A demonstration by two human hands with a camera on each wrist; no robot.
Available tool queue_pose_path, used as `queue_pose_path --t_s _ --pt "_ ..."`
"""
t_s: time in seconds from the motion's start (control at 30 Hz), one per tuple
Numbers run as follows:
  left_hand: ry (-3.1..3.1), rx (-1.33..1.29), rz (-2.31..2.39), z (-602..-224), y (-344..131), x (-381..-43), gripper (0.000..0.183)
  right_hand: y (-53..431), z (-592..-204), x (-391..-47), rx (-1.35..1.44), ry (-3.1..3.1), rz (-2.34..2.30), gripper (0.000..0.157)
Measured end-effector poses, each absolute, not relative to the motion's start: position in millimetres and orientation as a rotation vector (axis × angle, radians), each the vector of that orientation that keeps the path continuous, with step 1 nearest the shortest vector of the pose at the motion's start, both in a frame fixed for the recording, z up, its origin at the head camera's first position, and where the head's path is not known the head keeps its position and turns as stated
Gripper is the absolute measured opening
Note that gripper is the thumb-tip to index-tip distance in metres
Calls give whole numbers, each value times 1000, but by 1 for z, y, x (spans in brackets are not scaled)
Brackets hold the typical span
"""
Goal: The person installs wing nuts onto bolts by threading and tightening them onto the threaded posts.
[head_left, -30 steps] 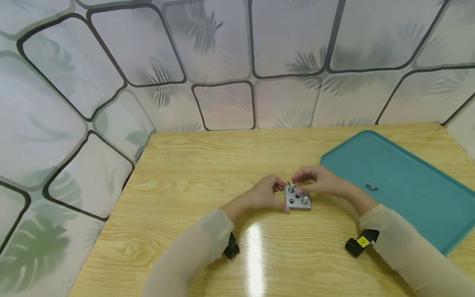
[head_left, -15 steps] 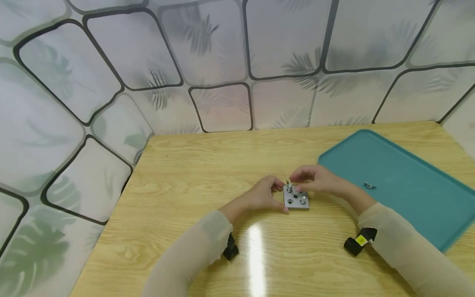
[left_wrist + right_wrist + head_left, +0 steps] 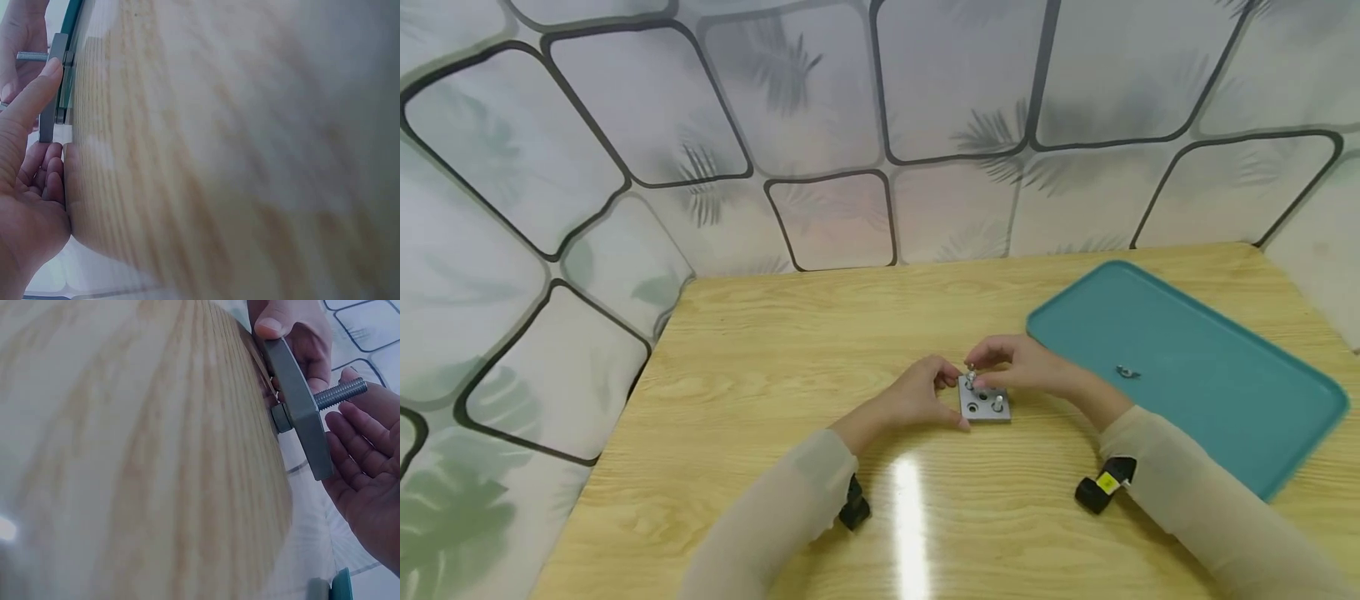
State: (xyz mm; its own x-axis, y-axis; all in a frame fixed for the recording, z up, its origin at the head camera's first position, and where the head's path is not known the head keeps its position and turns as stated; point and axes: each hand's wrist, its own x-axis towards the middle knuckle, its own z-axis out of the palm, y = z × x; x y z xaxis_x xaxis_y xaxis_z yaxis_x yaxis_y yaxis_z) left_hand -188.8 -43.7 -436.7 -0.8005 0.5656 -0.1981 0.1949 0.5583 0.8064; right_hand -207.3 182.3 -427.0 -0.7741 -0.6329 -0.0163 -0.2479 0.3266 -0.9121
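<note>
A small grey metal plate (image 3: 983, 414) with round holes stands just off the table, raised by bolt heads (image 3: 281, 419) under it. Two threaded bolts point up through it, one bolt (image 3: 997, 403) near the front right corner, the other at the back left. My left hand (image 3: 917, 396) grips the plate's left side, thumb at the front edge and fingers behind. At the back left bolt, my right hand (image 3: 1026, 367) pinches a small wing nut (image 3: 972, 371) at the bolt's top. In the right wrist view one bare bolt (image 3: 340, 394) shows its thread.
A teal tray (image 3: 1210, 417) lies to the right on the wooden table (image 3: 820, 333), and one loose wing nut (image 3: 1127, 372) rests in it. A patterned wall covering (image 3: 955, 208) rises behind the table's back edge.
The wing nut at the back left bolt has turned between my right fingers. My left hand keeps its hold on the plate. The whole head view has shifted slightly.
</note>
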Motion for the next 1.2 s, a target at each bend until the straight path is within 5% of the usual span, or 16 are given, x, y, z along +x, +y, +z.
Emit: queue_pose_path --t_s 0.97,1.2 --pt "2350 605 1155 -434 -44 -189 70 190 -430 -198 -939 2345 -1463 7" --pt "2353 616 1152 -435 -44 -189 68 188 -428 -198 -762 2465 -1382 22"
